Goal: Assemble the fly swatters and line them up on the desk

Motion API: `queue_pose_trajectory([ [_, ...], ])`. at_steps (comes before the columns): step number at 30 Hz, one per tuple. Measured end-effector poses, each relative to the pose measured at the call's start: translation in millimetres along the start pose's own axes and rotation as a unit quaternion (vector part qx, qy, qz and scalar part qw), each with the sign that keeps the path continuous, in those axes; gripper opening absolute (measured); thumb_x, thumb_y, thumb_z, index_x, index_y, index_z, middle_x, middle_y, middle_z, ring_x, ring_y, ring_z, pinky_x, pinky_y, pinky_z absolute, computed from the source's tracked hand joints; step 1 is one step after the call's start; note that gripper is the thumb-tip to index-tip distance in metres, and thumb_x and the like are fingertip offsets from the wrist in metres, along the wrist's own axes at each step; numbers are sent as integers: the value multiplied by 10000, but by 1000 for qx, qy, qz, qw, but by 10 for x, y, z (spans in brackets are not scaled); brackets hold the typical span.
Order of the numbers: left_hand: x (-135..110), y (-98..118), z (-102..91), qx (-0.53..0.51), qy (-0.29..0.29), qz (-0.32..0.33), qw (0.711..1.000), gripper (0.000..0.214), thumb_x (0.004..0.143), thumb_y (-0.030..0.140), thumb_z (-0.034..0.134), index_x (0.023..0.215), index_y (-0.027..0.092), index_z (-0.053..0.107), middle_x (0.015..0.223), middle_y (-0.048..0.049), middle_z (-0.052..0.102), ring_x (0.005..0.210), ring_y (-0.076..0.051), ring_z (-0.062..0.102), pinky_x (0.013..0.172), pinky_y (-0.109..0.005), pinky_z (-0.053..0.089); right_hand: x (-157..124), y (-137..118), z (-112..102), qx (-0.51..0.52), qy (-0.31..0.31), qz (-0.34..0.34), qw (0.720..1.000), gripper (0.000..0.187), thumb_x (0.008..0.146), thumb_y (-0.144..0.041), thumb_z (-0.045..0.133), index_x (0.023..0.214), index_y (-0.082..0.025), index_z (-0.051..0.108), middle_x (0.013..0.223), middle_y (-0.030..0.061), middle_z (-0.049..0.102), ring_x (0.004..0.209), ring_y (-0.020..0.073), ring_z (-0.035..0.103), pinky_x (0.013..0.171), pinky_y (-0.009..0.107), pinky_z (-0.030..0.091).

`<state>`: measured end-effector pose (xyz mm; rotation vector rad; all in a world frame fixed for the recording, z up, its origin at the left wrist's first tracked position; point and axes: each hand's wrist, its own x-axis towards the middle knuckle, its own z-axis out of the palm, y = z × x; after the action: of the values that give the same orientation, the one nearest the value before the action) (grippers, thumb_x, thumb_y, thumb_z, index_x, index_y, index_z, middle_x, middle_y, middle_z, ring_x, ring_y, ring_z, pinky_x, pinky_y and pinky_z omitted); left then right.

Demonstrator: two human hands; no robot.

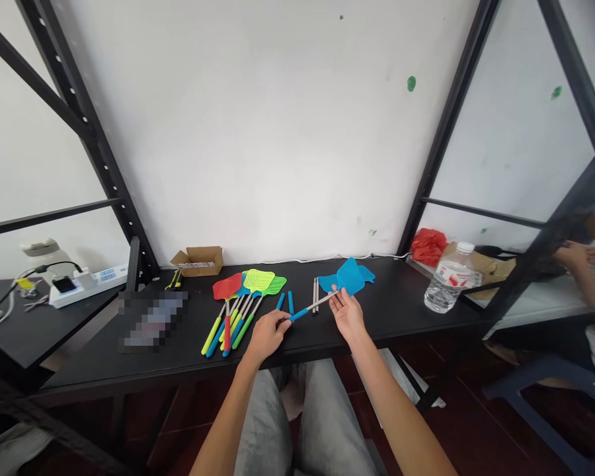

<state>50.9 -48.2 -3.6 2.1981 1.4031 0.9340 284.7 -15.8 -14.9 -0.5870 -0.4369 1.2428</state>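
Observation:
My left hand (268, 336) grips a blue-handled fly swatter (311, 306) near its blue grip. My right hand (347, 316) pinches the swatter's thin metal shaft close to its blue mesh head (350, 277). Left of my hands lies a fanned group of fly swatters (242, 307) with red, yellow-green and green heads. Two loose blue handle grips (285, 303) stand between my hands, just beyond the shaft. A couple of bare metal rods (315, 295) lie just behind the shaft.
The black tabletop (387, 311) holds a cardboard box (197, 261), a pixelated object (153, 320) and a water bottle (451, 277). A power strip (89, 285) sits on the left shelf. Dark metal uprights (451, 112) frame the bench. A co-worker's hands (572, 254) show at right.

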Motion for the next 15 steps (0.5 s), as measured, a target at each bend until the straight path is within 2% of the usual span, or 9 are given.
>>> queue_pose_trajectory([
  [3,8,-13,8,3,-1,4,1000,244,891,258,491,956,229,724,958,-34,717,883,-203,638,773,-274,424,-5,-1,10,-2,-13,-1,1000,143,759,-242,764,833,-196,651,942,62,755,795,189,724,652,256,592],
  [7,13,-27,19,5,-2,0,1000,285,912,270,452,955,229,731,982,-39,731,908,-210,647,779,-272,421,-10,-22,-1,31,9,2,999,89,797,-215,723,834,-191,646,922,47,752,832,175,726,668,234,594],
  [15,27,-46,33,11,-6,-9,1000,343,924,282,397,879,214,729,749,-26,697,748,-199,624,661,-264,384,1,-7,-23,32,-13,-4,999,134,785,-202,741,858,-190,629,926,57,751,925,197,723,753,235,600],
])
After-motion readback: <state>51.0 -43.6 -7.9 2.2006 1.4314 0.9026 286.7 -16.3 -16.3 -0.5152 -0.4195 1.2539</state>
